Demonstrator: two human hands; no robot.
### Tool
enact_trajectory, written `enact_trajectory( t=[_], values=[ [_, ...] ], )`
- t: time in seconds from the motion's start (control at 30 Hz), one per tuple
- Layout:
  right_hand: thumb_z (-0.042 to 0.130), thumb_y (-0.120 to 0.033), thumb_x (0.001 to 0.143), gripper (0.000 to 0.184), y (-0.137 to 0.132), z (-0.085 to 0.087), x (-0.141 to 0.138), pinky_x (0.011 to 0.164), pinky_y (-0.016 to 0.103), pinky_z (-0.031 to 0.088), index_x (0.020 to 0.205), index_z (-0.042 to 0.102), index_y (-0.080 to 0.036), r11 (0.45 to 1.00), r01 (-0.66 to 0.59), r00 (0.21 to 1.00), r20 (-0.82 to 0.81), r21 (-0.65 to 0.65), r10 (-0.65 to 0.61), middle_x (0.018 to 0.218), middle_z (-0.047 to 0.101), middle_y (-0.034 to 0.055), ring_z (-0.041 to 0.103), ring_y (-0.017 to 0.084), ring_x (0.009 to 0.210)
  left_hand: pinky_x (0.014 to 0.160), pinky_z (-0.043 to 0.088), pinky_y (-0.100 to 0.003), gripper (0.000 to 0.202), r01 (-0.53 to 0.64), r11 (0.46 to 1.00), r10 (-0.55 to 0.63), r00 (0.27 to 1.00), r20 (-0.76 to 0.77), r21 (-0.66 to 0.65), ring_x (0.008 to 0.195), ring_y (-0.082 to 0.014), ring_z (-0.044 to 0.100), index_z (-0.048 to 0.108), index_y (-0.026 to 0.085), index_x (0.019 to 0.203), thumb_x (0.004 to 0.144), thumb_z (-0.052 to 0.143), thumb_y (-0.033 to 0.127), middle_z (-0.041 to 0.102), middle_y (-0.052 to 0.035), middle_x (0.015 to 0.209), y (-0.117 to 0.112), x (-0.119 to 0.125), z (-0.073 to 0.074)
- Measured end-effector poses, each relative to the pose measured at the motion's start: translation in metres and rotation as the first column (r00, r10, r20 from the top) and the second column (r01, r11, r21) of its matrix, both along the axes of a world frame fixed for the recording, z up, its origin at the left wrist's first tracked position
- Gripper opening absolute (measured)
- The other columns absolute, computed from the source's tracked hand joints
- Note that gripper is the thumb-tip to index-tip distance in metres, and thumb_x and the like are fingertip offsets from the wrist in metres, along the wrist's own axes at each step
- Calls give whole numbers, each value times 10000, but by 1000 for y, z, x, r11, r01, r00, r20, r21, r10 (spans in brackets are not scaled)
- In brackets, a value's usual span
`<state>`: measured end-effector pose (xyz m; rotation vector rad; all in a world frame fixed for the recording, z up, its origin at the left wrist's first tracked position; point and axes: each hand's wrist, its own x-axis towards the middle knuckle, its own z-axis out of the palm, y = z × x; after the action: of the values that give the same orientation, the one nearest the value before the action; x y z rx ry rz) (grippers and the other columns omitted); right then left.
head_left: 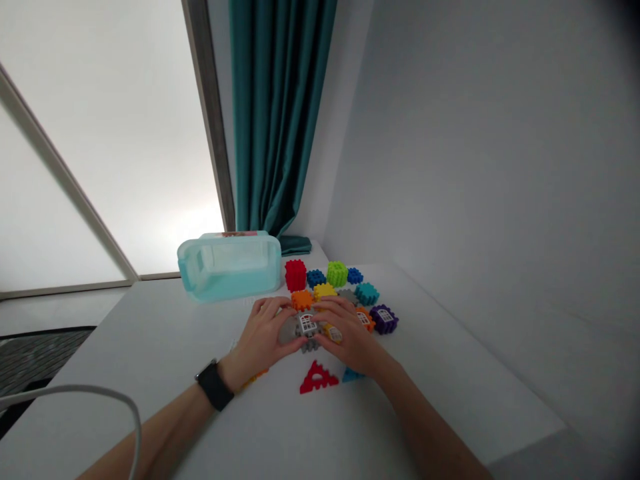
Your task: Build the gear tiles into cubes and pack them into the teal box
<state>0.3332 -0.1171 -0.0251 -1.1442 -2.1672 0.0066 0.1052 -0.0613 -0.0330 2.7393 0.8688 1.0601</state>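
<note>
Between both hands is a grey toy block with a white window pattern on its face. My left hand, with a black watch on the wrist, grips its left side with thumb and fingers. From the right, my right hand closes on the same block. A yellow block with a window shows partly under the right hand. Just beyond the fingers lie an orange block and a yellow block. Nearer me, a red triangular piece lies flat beside a blue piece, partly hidden by my right wrist.
A translucent teal bin lies at the back left, its open side toward me. Red, lime green, teal and purple blocks spread along the back and right of the white table. A white cable arcs at lower left.
</note>
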Motion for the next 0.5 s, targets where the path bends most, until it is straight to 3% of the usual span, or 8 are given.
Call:
enact_trajectory(
  t=[0.5],
  values=[
    [595, -142, 893, 232, 0, 3, 6, 1048, 478, 431, 1093, 655, -245, 988, -38, 999, -12, -149, 37, 1161, 660, 68, 558, 239, 1162, 964, 411, -477, 369, 13, 997, -16, 999, -37, -75, 1076, -285, 583, 641, 205, 1092, 802, 740, 411, 632, -93, 1132, 0, -1, -4]
  ],
)
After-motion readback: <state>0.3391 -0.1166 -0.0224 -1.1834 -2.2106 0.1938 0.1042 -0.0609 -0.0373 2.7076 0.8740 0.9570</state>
